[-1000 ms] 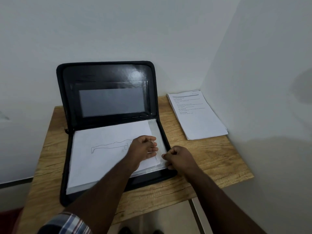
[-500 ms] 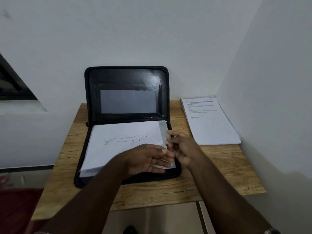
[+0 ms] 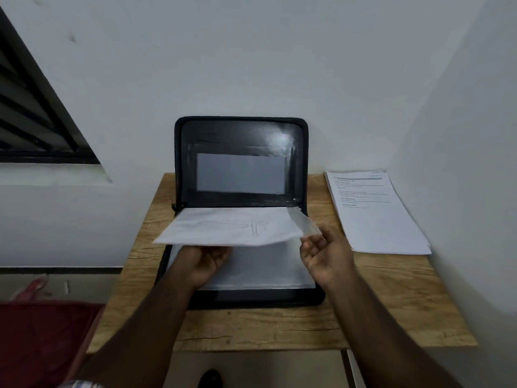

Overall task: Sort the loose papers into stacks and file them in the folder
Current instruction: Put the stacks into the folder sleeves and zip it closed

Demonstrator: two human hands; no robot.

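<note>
The left hand (image 3: pixel 205 261) grips the near edge of a sheet (image 3: pixel 232 226) with a line drawing, lifted above the open black folder (image 3: pixel 240 169) on the wooden table (image 3: pixel 251 326). The right hand (image 3: pixel 326 256) pinches the clear sleeve (image 3: pixel 303 224) at the sheet's right end. A stack of printed papers (image 3: pixel 375 217) lies just right of the folder.

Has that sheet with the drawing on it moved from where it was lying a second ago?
Yes. The drawing sheet has lifted off the folder's lower half, its near edge raised above it, left hand underneath.
</note>
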